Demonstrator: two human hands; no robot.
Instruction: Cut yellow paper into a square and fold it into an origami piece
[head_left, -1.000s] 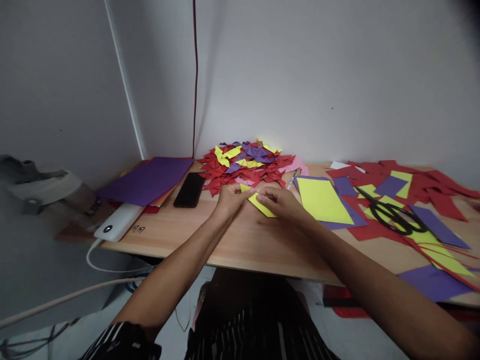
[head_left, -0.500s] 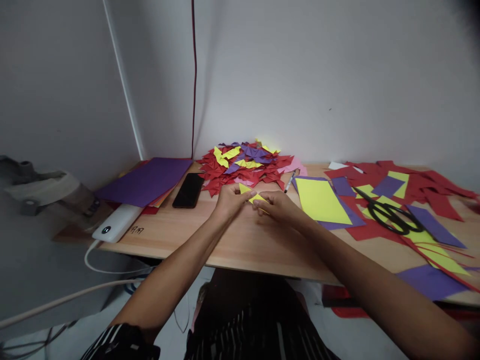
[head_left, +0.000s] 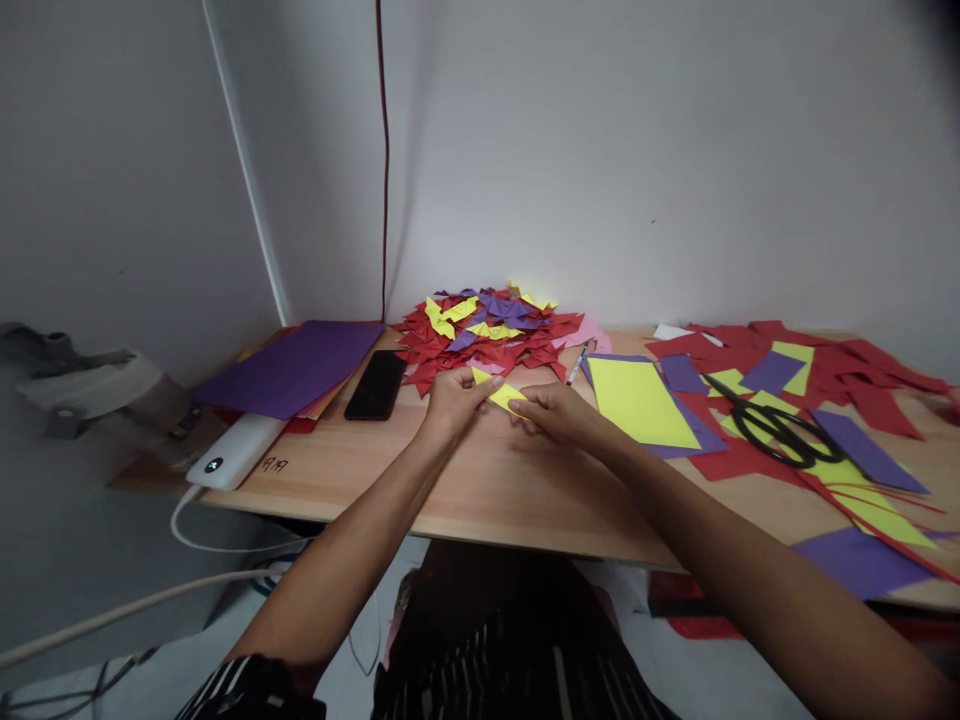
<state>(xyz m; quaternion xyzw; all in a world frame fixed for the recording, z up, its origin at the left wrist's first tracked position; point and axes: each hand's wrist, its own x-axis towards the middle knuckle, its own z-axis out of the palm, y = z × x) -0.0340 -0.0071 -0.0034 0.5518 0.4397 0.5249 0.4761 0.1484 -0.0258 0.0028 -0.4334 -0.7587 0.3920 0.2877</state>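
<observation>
A small folded piece of yellow paper (head_left: 504, 394) is held between my two hands, above the middle of the wooden table. My left hand (head_left: 452, 398) pinches its left end, with the thumb on top. The right end is pinched by my right hand (head_left: 553, 408), whose thumb also lies on the paper. Just behind my hands sits a heap of folded paper pieces (head_left: 487, 345) in red, purple and yellow. The lower fingers of both hands are partly hidden.
To the left lie a black phone (head_left: 375, 385), purple sheets (head_left: 292, 368) and a white power bank (head_left: 238, 450) with a cable. On the right are a yellow sheet (head_left: 641, 402), a pen (head_left: 577, 366), black scissors (head_left: 780, 430) and red paper pieces (head_left: 840, 365). A wall (head_left: 600, 150) stands behind.
The yellow paper shows flatter and wider between my hands, and my right thumb has shifted on it. Both hands keep their grip at nearly the same spot.
</observation>
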